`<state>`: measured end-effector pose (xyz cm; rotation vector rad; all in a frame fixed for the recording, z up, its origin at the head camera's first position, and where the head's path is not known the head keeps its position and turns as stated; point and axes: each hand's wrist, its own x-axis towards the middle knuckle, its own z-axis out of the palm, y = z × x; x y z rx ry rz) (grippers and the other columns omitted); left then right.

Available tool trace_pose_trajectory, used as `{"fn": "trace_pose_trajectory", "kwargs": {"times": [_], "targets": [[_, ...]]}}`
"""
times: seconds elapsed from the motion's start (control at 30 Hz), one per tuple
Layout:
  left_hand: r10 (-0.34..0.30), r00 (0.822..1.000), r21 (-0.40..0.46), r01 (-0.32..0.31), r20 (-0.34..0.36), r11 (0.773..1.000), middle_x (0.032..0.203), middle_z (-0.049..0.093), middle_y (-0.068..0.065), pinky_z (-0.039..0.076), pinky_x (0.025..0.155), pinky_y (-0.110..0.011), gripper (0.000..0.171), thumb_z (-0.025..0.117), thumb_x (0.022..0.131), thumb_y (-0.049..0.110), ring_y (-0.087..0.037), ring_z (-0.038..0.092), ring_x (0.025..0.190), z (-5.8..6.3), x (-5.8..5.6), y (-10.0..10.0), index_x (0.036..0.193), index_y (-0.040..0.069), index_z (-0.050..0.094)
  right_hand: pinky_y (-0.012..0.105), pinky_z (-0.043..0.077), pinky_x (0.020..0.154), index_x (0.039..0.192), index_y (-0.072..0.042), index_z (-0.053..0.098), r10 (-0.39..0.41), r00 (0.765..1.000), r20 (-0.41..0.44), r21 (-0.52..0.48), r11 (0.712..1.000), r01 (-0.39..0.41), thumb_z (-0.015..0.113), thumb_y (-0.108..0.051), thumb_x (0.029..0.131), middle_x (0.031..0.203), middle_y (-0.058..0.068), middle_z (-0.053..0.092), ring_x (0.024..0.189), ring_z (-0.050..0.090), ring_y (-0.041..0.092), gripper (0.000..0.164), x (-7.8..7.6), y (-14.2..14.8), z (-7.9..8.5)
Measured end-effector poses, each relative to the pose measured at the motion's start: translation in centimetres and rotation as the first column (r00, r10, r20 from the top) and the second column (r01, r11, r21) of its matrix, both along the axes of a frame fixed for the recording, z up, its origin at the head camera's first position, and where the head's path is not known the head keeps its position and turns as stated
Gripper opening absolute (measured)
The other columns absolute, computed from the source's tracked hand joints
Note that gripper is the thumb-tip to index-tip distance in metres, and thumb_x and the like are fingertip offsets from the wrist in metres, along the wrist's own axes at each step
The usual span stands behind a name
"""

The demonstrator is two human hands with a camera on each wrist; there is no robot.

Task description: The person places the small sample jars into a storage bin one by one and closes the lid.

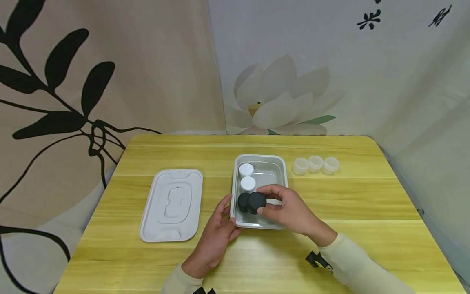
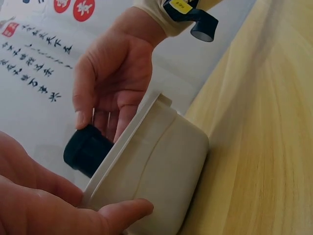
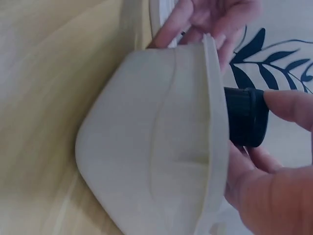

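A white rectangular plastic box [image 1: 271,221] sits on the table. My left hand [image 1: 216,241] holds its near left corner, with fingers along the left wall and one digit against the outer front wall, as the left wrist view shows. With thumb and fingers, my right hand [image 1: 290,206] pinches a small round black jar [image 1: 257,201], tilted and sticking up above the box rim. Beside that jar, inside the box, is another black jar [image 1: 242,202], partly covered. Two white-topped jars [image 1: 246,170] stand behind them along the left wall.
A white box lid [image 1: 172,228] lies flat on the table to the left. Three small translucent cups [image 1: 315,163] stand right of the box, near the back. The wooden table [image 1: 367,245] ends at a printed curtain [image 1: 165,73].
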<state>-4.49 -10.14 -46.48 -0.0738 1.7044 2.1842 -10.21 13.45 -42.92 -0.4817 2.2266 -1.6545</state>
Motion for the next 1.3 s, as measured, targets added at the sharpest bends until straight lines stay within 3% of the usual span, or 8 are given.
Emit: {"fn": "trace_pose_trajectory", "kwargs": {"times": [0.47,0.8,1.1,1.3], "targets": [[0.000,1.000,0.004,0.000,0.004,1.000,0.164,0.026,-0.027,0.052,0.111,-0.045,0.066,0.039,0.111,0.002,-0.032,0.052,0.140,-0.1,-0.1,-0.2,0.170,0.021,0.018,0.026,0.061,0.093,0.133,-0.002,0.067,0.139,0.990,-0.002,0.113,0.984,-0.138,0.082,-0.007,0.090,0.136,0.018,0.066,0.123,0.068,0.033,0.046,-0.2,-2.4,-0.9],[-0.010,1.000,-0.002,0.010,0.002,1.000,0.165,0.025,-0.028,0.052,0.111,-0.046,0.066,0.039,0.110,0.002,-0.033,0.052,0.140,0.1,0.0,-0.3,0.170,0.021,0.018,0.025,0.060,0.087,0.123,-0.005,0.072,0.160,0.985,-0.061,0.215,0.966,-0.144,0.084,-0.008,0.086,0.120,0.010,0.072,0.108,0.069,0.020,0.039,-0.9,-3.0,-1.4],[-0.020,1.000,-0.007,0.020,-0.008,1.000,0.165,0.025,-0.028,0.051,0.111,-0.046,0.065,0.039,0.112,0.004,-0.034,0.051,0.141,0.0,0.1,-0.3,0.170,0.021,0.017,0.024,0.058,0.084,0.120,-0.004,0.073,0.191,0.981,-0.029,0.262,0.949,-0.177,0.084,-0.010,0.085,0.107,0.005,0.074,0.098,0.068,0.016,0.037,-1.6,-3.2,-1.5],[-0.018,1.000,-0.010,0.018,-0.008,1.000,0.166,0.025,-0.029,0.052,0.111,-0.045,0.066,0.038,0.111,0.003,-0.035,0.050,0.142,-0.1,0.0,-0.2,0.170,0.022,0.017,0.030,0.059,0.087,0.117,-0.005,0.075,0.205,0.978,-0.031,0.296,0.937,-0.187,0.087,-0.013,0.083,0.100,0.002,0.074,0.092,0.069,0.012,0.037,-2.0,-3.2,-1.6]]}}
